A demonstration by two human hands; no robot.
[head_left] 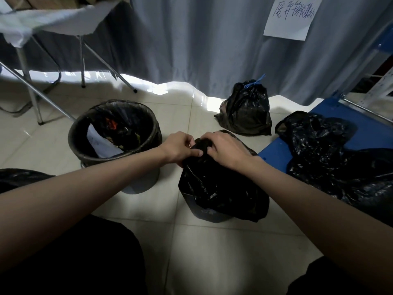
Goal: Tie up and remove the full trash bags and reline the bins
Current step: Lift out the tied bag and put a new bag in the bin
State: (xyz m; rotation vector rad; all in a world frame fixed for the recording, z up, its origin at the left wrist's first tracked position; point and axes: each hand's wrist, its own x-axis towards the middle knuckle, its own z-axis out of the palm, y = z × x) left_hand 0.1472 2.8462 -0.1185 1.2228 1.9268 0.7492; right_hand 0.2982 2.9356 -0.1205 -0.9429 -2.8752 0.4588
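Lower centre of the frame: a black bag (223,188) sits in a small bin (209,215), its gathered neck pointing up and slightly toward the top of the frame, so its long axis runs roughly upright. The left hand (178,149) pinches the neck from the left, thumb laid across the plastic. The right hand (225,151) grips the same neck from the right, fingers curled over its top. The two hands nearly touch.

Two bins show. The second bin (114,133), left of centre, stands open, lined in black, with paper and scraps inside.

Bags, counted: the one in hand; a tied bag (245,111) upper right of centre on the tile floor (212,248), its knot upright with a blue tie (254,81); and a loose heap of black plastic (331,158) at the right edge on a blue platform (274,154).

Behind hangs a grey curtain (202,39) with a handwritten paper sign (291,15) at upper right. A folding table (53,22) stands upper left.
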